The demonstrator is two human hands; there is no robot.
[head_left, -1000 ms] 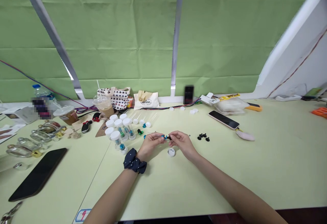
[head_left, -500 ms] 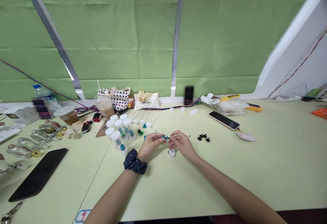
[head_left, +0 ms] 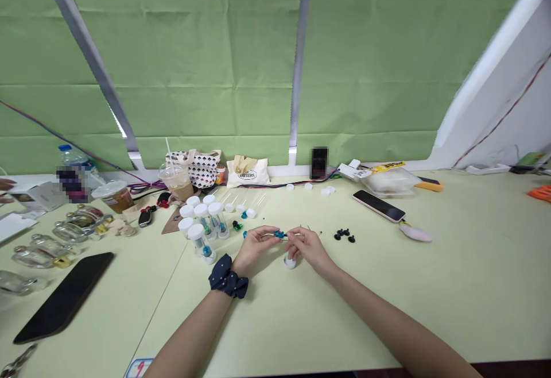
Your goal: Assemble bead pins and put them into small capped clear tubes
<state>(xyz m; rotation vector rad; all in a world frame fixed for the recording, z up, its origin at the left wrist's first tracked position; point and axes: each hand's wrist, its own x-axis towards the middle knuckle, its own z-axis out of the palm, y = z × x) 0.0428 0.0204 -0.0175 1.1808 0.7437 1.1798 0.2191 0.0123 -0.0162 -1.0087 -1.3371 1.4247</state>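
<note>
My left hand (head_left: 256, 247) pinches the tiny blue piece (head_left: 279, 234) over the counter (head_left: 275, 326); my right hand (head_left: 306, 247) curls at its end, grip unclear. One slack fingertip could drop it near the white cap (head_left: 290, 262)!

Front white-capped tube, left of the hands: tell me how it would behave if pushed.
The front tube stands tall and narrow, so it would likely tip. Its round body could then roll across the table. Its clear walls look stiff, so probably little flexing.
</note>
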